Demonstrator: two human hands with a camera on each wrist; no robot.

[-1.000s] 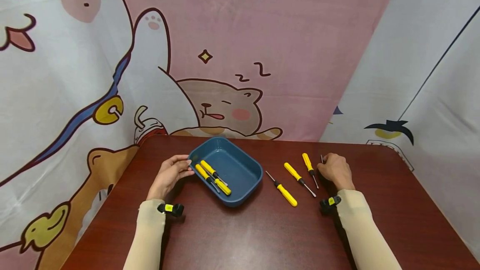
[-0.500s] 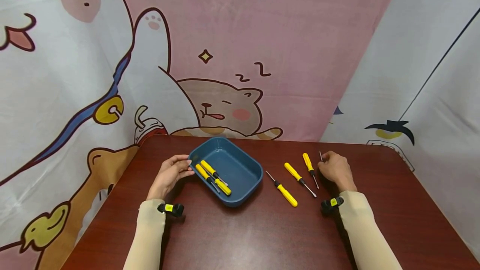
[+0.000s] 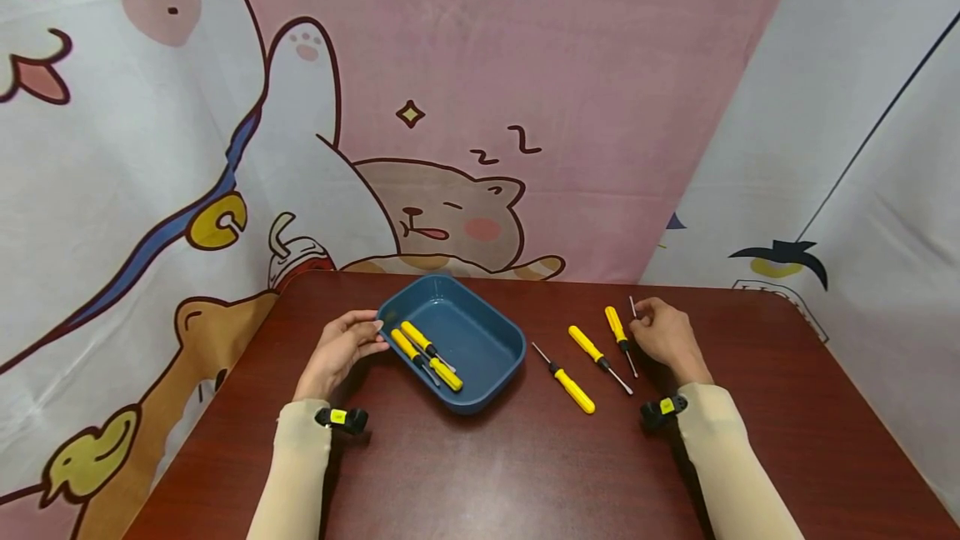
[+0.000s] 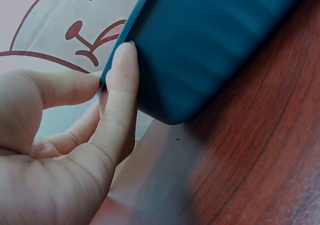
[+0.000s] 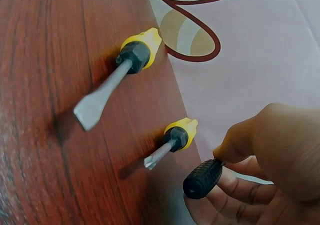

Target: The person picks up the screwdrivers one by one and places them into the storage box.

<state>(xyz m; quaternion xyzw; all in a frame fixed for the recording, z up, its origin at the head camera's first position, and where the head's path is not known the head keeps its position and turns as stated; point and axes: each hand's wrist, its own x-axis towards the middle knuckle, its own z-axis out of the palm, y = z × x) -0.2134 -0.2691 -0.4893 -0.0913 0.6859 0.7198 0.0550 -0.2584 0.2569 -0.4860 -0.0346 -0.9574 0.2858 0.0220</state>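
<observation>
My left hand (image 3: 341,354) pinches the rim of a blue plastic tray (image 3: 476,325) at its left corner; the left wrist view has the thumb and fingers on either side of the tray wall (image 4: 195,50). Inside the tray lie three yellow-handled screwdrivers (image 3: 407,345). To the right, my right hand (image 3: 667,342) holds a small screwdriver by its black ribbed handle (image 5: 202,179), mostly hidden by the hand in the head view. Its thin metal shaft (image 3: 632,307) sticks out past the fingertips, pointing away from me.
Three more screwdrivers lie on the brown table between tray and right hand: one nearest the tray (image 3: 573,390), a middle one (image 3: 587,344) and one beside the right hand (image 3: 616,326). A printed cartoon cloth (image 3: 600,107) hangs behind the table's far edge.
My right hand has shifted slightly left and its fingers have lifted a little, bringing the held screwdriver's shaft left and more into sight. My left hand and the tray have stayed put.
</observation>
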